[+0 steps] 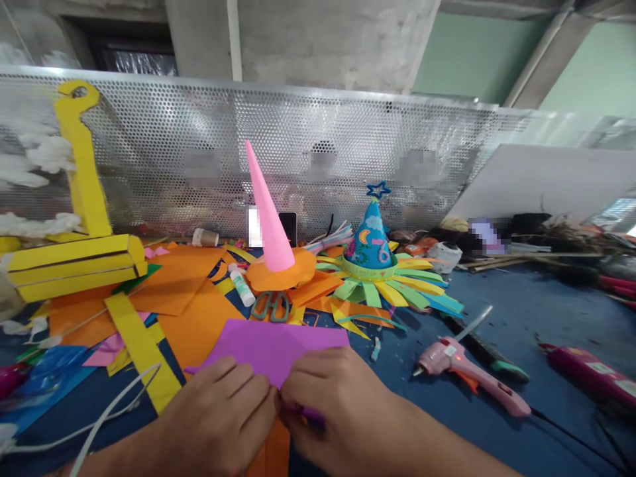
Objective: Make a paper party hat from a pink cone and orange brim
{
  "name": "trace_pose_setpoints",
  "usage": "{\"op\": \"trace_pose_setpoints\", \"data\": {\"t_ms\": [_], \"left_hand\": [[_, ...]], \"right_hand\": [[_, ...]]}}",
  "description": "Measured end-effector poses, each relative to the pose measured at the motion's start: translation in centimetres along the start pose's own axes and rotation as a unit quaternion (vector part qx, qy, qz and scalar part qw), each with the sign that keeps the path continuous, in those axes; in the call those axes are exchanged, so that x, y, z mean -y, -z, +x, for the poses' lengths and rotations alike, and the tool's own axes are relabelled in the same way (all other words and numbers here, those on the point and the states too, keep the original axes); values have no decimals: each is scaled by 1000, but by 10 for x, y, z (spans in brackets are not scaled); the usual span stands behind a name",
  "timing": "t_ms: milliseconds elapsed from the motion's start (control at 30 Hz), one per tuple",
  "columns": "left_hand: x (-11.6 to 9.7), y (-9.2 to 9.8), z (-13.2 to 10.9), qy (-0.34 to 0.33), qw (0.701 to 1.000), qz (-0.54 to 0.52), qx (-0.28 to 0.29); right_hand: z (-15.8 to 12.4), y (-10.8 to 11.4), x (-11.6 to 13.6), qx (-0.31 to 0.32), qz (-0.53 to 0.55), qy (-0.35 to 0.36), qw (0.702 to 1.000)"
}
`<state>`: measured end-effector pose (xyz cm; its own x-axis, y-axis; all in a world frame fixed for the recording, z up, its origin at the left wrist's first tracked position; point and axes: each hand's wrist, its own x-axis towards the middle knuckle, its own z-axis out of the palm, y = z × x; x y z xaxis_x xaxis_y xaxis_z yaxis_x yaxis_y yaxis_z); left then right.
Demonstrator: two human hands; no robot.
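A sheet of purple paper (268,344) lies at the near middle of the table, under and between my hands. My left hand (223,404) is closed on its near edge, knuckles up. Close against it, my right hand (330,391) pinches the same edge, with a bit of purple showing below the fingers. The fingertips and thumbs are mostly hidden. Just beyond the sheet lie grey-handled scissors (271,307) and a glue stick (242,285). Behind them stands a pink paper cone (271,218) on an orange paper disc (303,265).
A blue cone hat (372,238) with paper strips stands at centre right. A pink glue gun (470,371), a cutter (489,351) and a magenta glue gun (591,374) lie right. Yellow cardboard (79,265), orange sheets (173,291) and a white cable (104,414) are left. A perforated metal panel (318,119) closes the back.
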<state>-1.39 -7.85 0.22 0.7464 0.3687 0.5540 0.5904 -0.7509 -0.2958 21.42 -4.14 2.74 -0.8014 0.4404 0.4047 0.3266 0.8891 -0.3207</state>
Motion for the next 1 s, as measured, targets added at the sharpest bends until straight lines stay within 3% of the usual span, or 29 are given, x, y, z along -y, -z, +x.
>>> {"op": "trace_pose_setpoints", "data": {"t_ms": [300,400,500,600,733,833,1000], "left_hand": [[15,11,4,10,1000,-25,3],[22,10,5,16,999,-29,7],[28,13,8,17,999,-23,-28],[35,18,11,19,998,-15,-53],[47,20,13,38,998,-19,-35],[54,21,15,80,995,-50,-9],[43,49,15,110,987,-112,-26]], "right_hand": [[0,13,4,-19,-78,23,997],[0,23,0,1,-82,29,996],[0,38,-6,28,-74,24,997],[0,55,-11,64,-51,-3,997],[-3,74,-13,129,-36,-70,988],[-6,80,-17,143,-23,-114,983],[-7,75,-27,120,43,-93,988]]}}
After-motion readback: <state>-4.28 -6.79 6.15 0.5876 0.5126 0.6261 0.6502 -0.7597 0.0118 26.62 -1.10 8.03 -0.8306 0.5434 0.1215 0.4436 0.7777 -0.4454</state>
